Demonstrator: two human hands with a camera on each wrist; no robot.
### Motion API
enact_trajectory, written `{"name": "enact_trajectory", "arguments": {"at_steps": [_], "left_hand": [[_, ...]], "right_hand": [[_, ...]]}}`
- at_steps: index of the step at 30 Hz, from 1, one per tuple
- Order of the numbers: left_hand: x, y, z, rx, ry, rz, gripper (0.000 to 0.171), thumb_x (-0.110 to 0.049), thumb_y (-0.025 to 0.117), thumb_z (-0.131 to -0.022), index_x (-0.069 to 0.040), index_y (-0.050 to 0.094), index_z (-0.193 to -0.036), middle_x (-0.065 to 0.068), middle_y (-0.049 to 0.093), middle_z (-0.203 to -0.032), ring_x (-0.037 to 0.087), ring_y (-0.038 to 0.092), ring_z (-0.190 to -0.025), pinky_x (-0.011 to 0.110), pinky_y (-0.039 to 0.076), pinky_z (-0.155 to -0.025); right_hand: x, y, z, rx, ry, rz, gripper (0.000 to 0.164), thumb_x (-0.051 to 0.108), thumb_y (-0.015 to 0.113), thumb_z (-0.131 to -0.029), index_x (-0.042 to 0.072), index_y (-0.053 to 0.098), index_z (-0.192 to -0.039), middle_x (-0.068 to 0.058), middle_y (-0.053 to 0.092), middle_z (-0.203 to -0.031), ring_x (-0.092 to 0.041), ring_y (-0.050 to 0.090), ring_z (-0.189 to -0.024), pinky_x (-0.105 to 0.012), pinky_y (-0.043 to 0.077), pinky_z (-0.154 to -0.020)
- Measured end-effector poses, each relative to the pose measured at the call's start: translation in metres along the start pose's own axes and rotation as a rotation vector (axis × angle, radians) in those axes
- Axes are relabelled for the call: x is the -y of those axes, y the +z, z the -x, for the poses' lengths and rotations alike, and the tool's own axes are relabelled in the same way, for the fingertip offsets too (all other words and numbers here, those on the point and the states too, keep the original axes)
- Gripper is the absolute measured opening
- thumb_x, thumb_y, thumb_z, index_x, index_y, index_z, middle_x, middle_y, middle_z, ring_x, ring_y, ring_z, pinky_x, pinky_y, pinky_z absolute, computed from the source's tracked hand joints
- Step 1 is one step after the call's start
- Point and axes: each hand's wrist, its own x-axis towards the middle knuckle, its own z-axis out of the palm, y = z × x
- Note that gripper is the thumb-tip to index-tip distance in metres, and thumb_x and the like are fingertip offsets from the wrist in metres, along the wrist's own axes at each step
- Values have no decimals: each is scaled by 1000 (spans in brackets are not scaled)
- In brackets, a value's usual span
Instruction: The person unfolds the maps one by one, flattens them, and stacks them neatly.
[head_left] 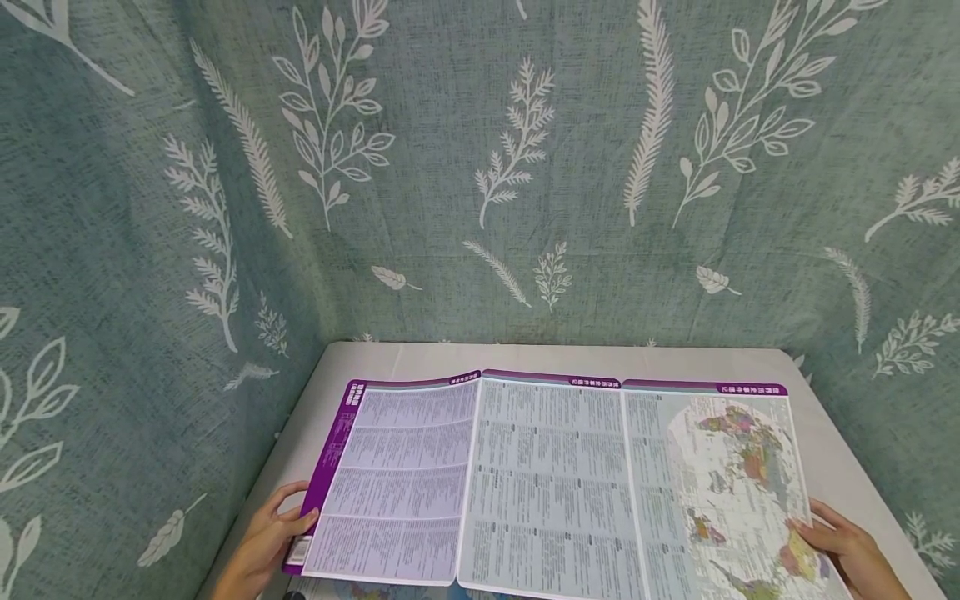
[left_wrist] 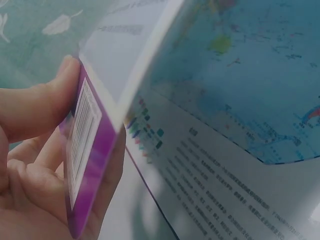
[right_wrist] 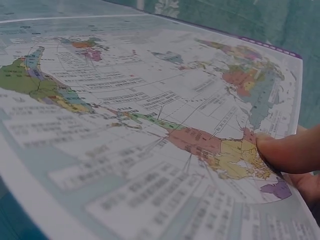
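A folding world map spans the space between my two hands, its printed panels creased in a shallow zigzag. My left hand pinches its purple left edge, the thumb on top near a barcode and the fingers behind. On the opposite edge, my right hand grips the panel with the coloured continents, thumb on the printed face. Its other fingers are mostly hidden behind the sheet. Under the raised left edge, the left wrist view shows a blue map surface with printed text below it.
A white table lies beneath, showing along the back and both sides. Green cloth with white leaf prints hangs behind it and at the left and right. A small dark round object peeks out at the bottom, near the left hand.
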Motion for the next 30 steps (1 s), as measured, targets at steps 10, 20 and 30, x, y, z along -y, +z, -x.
{"name": "enact_trajectory", "arguments": {"at_steps": [10, 20, 30], "left_hand": [[5, -1, -6, -50, -30, -12, 36, -9, 65, -89, -25, 48, -116, 5, 68, -93, 24, 63, -77, 39, 50, -65], [18, 1, -11, -137, 5, -176, 49, -4, 72, -79, -3, 48, -122, 9, 69, -88, 25, 63, -72, 40, 51, -62], [16, 4, -6, -213, 21, -655, 54, -13, 81, -70, 6, 53, -111, 1, 57, -67, 18, 51, -67, 33, 43, -61]], "right_hand": [[-3, -10, -4, -64, 2, 167, 87, 27, 55, -96, -3, -9, -147, 15, 58, -95, -8, 62, -85, -39, 52, -82], [-16, -4, -11, -183, -25, 427, 86, 33, 67, -87, -18, 21, -139, -12, 65, -101, -15, 64, -81, -40, 54, -75], [-16, 5, -8, -241, -135, 739, 75, 36, 72, -83, -19, 44, -124, -7, 65, -84, -12, 57, -74, -33, 51, -68]]}}
